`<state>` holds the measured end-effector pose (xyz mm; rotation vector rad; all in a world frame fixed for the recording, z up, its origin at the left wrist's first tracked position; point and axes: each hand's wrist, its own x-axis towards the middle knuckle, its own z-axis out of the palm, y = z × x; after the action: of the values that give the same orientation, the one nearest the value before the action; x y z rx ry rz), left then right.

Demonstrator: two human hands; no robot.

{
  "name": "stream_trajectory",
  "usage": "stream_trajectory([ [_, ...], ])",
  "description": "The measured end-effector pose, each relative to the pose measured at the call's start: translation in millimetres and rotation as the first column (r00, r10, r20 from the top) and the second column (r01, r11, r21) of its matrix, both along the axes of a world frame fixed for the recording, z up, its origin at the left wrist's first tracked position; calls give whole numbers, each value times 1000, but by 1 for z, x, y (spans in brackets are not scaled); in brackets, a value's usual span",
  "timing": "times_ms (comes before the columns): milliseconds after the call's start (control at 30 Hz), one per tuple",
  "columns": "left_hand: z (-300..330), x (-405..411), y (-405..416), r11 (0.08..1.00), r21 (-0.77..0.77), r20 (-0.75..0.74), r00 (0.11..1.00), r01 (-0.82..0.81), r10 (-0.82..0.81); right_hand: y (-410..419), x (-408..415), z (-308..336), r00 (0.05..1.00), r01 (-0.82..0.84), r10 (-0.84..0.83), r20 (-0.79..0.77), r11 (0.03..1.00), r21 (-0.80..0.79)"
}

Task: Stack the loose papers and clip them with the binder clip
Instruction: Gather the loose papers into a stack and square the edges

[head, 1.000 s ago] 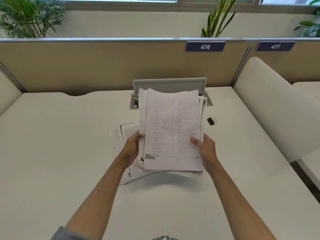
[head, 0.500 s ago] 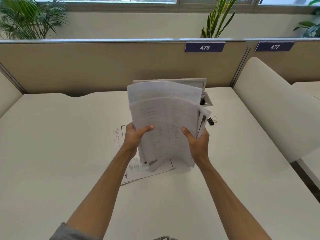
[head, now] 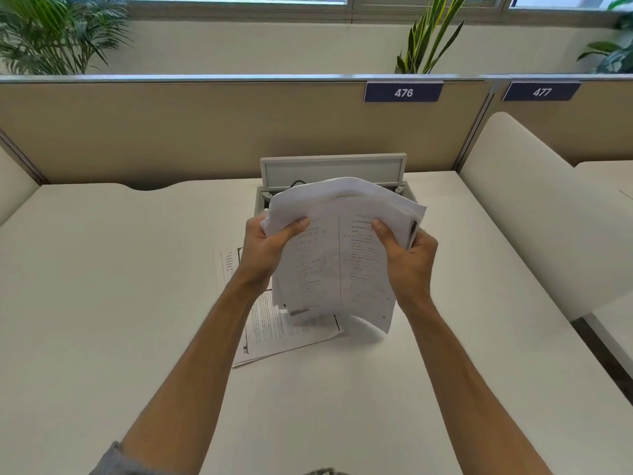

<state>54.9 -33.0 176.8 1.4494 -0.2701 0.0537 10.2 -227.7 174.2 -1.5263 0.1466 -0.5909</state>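
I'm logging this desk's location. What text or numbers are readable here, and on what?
"476": blue plate on the partition.
"477": blue plate on the neighbouring partition.
Print on the held paper stack: too blurred to read.
Print on the sheets lying on the desk: too small to read.

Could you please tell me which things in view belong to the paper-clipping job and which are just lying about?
Part of the job:
- bundle of papers, held by the left hand and right hand
- loose sheets lying on the desk
- binder clip: not visible now

Just lying about:
- open cable box
- number plates 476 and 477
- plants
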Motion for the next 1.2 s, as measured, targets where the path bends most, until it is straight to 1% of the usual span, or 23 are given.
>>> stream_trajectory([
  [100,2,1,-2,1000,15,28,1000,-4,3,0,0,2,1000,8,-7,-9,1000,29],
  [167,0,2,0,1000,23,14,1000,14,-15,0,-1,0,999,-6,7,-40,1000,16],
  [300,-21,2,4,998,18,-95,994,62,-60,-8,-4,-10,989,-106,101,-104,994,-42],
  [400,-45,0,2,999,22,-202,979,39,-34,-15,-10,-31,965,-177,179,-190,984,26],
  [467,-59,-1,-1,1000,29,-256,967,8,0,-17,-14,-49,953,-183,191,-235,981,57],
  [533,-69,-3,-6,999,48,-286,958,5,9,-15,-18,-63,954,-144,156,-254,987,65],
  [633,-74,-5,-11,997,72,-299,954,18,5,-12,-20,-72,966,-53,71,-250,996,76],
  [700,-70,-5,-13,996,85,-284,959,21,4,-11,-18,-71,971,-23,43,-233,996,86],
  [800,-58,-4,-13,995,91,-239,971,29,-7,-11,-15,-61,987,-22,31,-161,998,61],
  [900,-48,-2,-12,997,77,-199,980,27,-11,-14,-12,-52,996,-19,19,-82,1000,-8],
  [967,-48,-2,-13,998,57,-193,981,26,-15,-17,-9,-50,998,-33,34,-60,999,7],
  [1033,-54,-3,-13,998,60,-214,977,28,-15,-19,-8,-54,995,-64,68,-72,996,57],
  [1200,-88,-11,-15,997,62,-329,944,53,-30,-17,-12,-84,973,-101,130,-189,982,159],
])
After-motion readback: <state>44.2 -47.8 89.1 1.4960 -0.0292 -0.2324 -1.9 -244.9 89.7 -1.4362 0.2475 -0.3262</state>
